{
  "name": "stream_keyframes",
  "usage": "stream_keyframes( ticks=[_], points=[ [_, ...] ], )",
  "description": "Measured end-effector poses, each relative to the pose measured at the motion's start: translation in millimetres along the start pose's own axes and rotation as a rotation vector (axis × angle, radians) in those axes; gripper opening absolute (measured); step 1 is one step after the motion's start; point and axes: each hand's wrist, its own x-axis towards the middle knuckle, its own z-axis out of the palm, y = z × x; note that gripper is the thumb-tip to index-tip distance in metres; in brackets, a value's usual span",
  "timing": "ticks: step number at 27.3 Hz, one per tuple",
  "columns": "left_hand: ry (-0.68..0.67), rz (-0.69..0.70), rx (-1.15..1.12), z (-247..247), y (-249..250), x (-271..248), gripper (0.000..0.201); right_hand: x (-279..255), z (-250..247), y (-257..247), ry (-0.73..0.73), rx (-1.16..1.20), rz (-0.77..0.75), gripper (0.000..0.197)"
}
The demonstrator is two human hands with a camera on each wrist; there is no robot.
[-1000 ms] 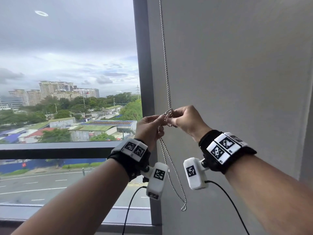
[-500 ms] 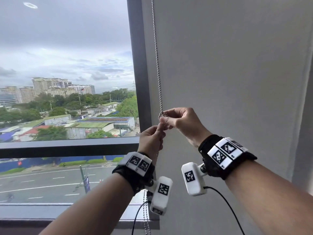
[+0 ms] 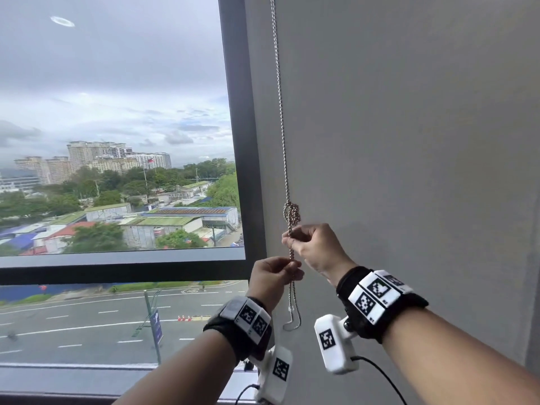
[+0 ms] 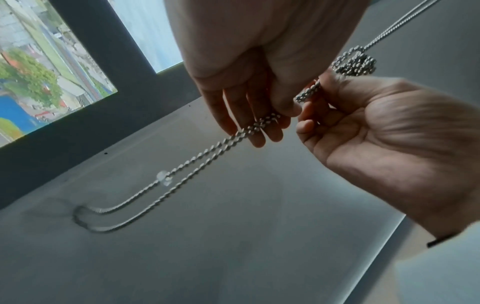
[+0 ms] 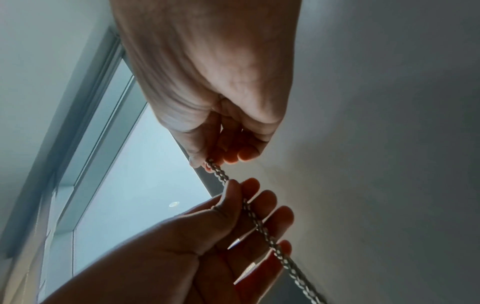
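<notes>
bead chain (image 3: 281, 112): shiny metal | blind (image 3: 409, 127): matt grey fabric

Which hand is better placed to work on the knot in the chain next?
Probably the right hand: it pinches the chain directly below the knot. The left hand pinches the chain lower down, farther from the knot.
</notes>
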Motion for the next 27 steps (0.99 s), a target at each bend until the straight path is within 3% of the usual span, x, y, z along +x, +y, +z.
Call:
stream_keyframes(
  ticks=[11,27],
  points=[
    [0.087,-0.086,0.166,-25,-79,24,0.019,19,38,78,-0.027,-0.121,0.08,0.012],
    [0.091,-0.069,0.197,-33,-86,28,0.01,15,51,79,-0.007,-0.157,0.081,0.015]
  ],
)
